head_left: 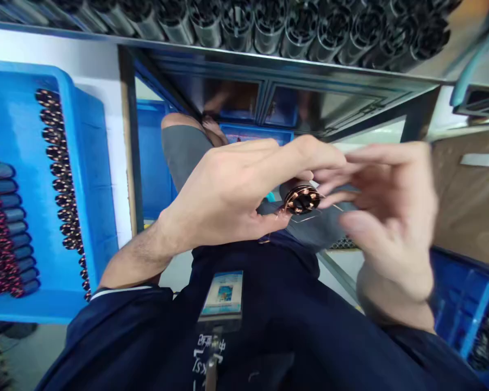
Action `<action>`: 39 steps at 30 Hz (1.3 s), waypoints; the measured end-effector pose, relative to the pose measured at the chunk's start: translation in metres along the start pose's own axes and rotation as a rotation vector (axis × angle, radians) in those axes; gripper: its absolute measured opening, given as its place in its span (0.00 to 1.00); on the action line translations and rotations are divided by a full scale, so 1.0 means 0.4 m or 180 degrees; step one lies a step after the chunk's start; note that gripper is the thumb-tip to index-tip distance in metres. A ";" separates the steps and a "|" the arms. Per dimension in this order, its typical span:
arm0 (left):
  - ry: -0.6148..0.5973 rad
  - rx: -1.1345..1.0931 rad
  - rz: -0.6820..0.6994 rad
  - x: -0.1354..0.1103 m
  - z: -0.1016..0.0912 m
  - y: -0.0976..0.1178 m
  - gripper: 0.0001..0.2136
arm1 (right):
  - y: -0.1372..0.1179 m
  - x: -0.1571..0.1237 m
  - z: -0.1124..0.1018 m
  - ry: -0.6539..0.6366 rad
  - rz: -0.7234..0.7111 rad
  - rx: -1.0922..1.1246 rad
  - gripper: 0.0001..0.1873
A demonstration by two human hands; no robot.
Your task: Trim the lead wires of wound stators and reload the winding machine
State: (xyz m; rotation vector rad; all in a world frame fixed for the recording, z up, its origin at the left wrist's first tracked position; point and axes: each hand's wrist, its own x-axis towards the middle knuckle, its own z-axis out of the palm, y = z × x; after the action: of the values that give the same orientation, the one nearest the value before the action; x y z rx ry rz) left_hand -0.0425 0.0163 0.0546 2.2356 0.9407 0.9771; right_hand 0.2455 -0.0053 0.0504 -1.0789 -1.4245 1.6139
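The left hand (228, 190) pinches a dark round cylinder (302, 200) between thumb and fingers, its end ringed with shiny copper windings, thin loose wires sticking out. The right hand (391, 206), blurred, curls its fingers beside that end; whether they grip a wire I cannot tell. Farther off, a smooth blue plastic bin (90, 146) holds rows of copper-ended cylinders (59, 168); smooth-sided metal cylinders (236, 32) crowd a bench (224, 52).

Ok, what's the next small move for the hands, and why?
Probably pinch a loose copper wire with the right hand: wires jut from the wound part, the left hand grips it, and the right hand is open beside it.
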 end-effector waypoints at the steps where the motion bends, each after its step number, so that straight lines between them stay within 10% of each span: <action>1: 0.0040 0.0133 0.0039 -0.009 0.017 -0.009 0.25 | 0.017 0.012 0.001 -0.0108 -0.0021 0.0062 0.42; 5: 0.0421 0.0182 -0.0088 -0.032 0.051 -0.028 0.25 | 0.063 0.060 0.011 -0.0220 0.0024 0.0599 0.32; 10: 0.0941 0.0298 -0.0207 -0.053 0.058 -0.032 0.02 | 0.075 0.072 0.003 0.0130 0.0051 0.0837 0.25; 20: 0.0777 -0.0802 -0.1349 -0.013 0.111 -0.028 0.19 | 0.082 0.082 0.012 0.0010 0.0402 0.0971 0.22; 30: 0.1957 -0.1018 -0.2011 -0.121 0.170 -0.202 0.15 | 0.088 0.128 0.058 0.0592 0.0589 0.1796 0.24; 39: 0.2042 -0.1414 -0.1314 -0.017 0.219 -0.031 0.14 | 0.115 0.125 0.121 0.1411 -0.0088 0.1110 0.21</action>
State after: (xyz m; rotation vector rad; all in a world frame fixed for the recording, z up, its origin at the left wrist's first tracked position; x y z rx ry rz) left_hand 0.0175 0.0032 -0.0097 1.3016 1.2331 1.5473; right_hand 0.1818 0.0152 0.0003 -1.1129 -0.8300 1.4217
